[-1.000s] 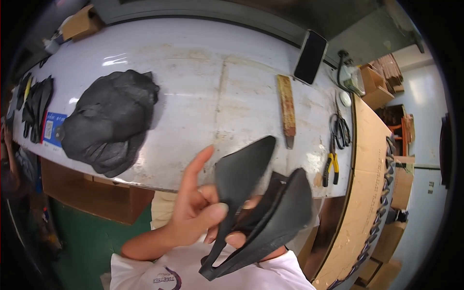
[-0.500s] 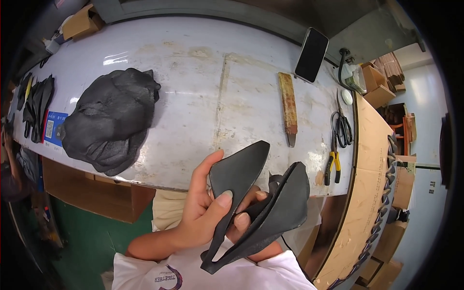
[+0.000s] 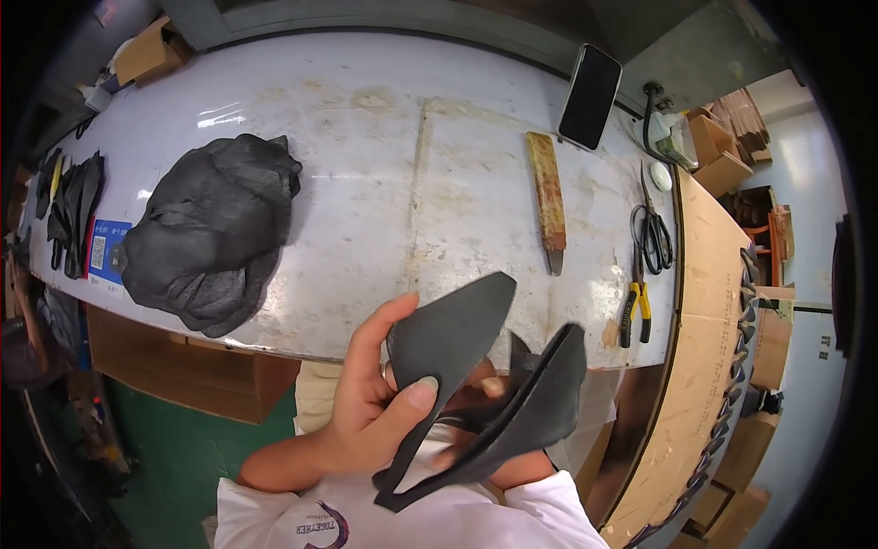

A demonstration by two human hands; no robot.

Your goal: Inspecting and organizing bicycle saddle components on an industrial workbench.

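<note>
A black shoe upper [image 3: 453, 334], soft and leather-like, is held over the table's near edge. Its two broad flaps spread apart and join in a narrow strip low down by my shirt. My left hand [image 3: 370, 403] is closed on the left flap, thumb pressed on its face and index finger along its outer edge. Behind the piece, my right hand [image 3: 489, 384] grips the other flap from inside; most of it is hidden and partly blurred. Left of my hands lies a large heap of black material [image 3: 215, 229] on the white table [image 3: 357, 183].
On the table's right are a rusty-yellow flat-handled tool [image 3: 546, 197], a phone [image 3: 590, 96], black scissors [image 3: 654, 240] and yellow-handled pliers [image 3: 636, 311]. Black pieces [image 3: 75, 215] lie far left. Cardboard [image 3: 695, 348] with a row of dark pointed items borders the right; a box [image 3: 183, 366] sits below left.
The right flap of the shoe upper has tilted and dropped slightly, with my right hand sinking further behind it. The left flap is turned a little more toward me.
</note>
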